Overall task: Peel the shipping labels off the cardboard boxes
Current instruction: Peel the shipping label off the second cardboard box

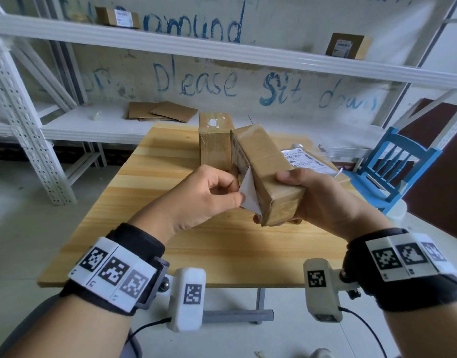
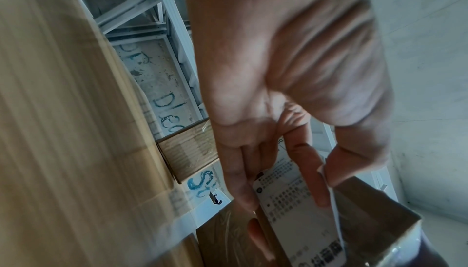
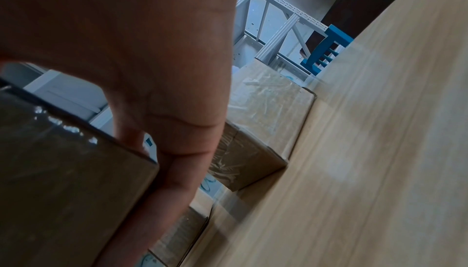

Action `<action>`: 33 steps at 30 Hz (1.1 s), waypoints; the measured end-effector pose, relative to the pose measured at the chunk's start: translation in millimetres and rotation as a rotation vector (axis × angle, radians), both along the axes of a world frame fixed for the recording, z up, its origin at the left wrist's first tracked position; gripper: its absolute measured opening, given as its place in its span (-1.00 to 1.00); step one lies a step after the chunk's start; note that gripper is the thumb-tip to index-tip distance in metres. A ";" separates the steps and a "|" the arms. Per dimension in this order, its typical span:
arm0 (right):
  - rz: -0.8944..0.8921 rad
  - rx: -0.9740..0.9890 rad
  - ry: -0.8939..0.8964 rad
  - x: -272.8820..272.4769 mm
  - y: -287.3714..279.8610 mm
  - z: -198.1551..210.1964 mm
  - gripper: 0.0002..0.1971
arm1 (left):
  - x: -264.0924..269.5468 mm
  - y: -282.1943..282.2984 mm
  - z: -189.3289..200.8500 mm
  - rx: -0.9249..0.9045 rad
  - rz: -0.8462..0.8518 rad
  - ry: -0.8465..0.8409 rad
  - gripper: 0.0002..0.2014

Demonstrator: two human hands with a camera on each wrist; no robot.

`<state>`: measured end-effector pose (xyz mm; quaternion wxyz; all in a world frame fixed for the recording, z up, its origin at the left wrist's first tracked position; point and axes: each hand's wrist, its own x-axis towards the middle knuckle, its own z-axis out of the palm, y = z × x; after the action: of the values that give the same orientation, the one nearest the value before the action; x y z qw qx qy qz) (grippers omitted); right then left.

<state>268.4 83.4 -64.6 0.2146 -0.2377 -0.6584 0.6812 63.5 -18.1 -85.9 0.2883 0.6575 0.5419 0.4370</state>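
Right hand (image 1: 323, 200) grips the near end of a taped cardboard box (image 1: 263, 171), held tilted above the wooden counter (image 1: 149, 202). Left hand (image 1: 204, 200) — thumb and curled fingers (image 2: 311, 173) pinching the shipping label (image 1: 248, 189) — holds its freed corner away from the box's left face. Two more boxes lie behind: one bare (image 1: 214, 140), one labelled (image 1: 317, 164).
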 end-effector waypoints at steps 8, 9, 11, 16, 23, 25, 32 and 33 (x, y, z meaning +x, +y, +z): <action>-0.002 -0.023 -0.007 2.0 0.3 -0.5 -0.63 | -0.8 0.2 0.0 -0.036 0.003 0.061 -0.66; 0.003 -0.026 -0.007 2.3 0.1 -0.3 -0.65 | -0.7 -0.1 0.2 -0.041 -0.005 0.062 -0.67; 0.006 -0.030 -0.020 3.5 0.3 0.4 -0.67 | -0.9 -0.7 0.9 -0.048 -0.018 0.061 -0.69; 0.033 -0.019 -0.051 6.8 3.7 -0.1 -0.57 | 0.1 -2.2 1.3 -0.081 -0.056 0.088 -0.73; 0.049 -0.026 -0.085 9.8 0.9 1.4 -0.59 | -0.1 -2.4 1.1 -0.118 -0.081 0.090 -0.74; 0.054 -0.026 -0.078 10.4 1.0 1.9 -0.61 | 1.0 -4.0 1.1 -0.139 -0.098 0.077 -0.75; 0.063 -0.012 -0.044 10.2 2.4 2.9 -0.72 | 1.1 -6.4 2.1 -0.126 -0.111 0.045 -0.69; 0.058 -0.009 -0.041 10.3 2.8 2.8 -0.71 | 1.5 -5.8 2.0 -0.115 -0.106 0.035 -0.68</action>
<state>278.7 86.2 -61.7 0.1801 -0.2332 -0.6663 0.6850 65.0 -23.9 -83.9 0.3388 0.6752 0.5355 0.3774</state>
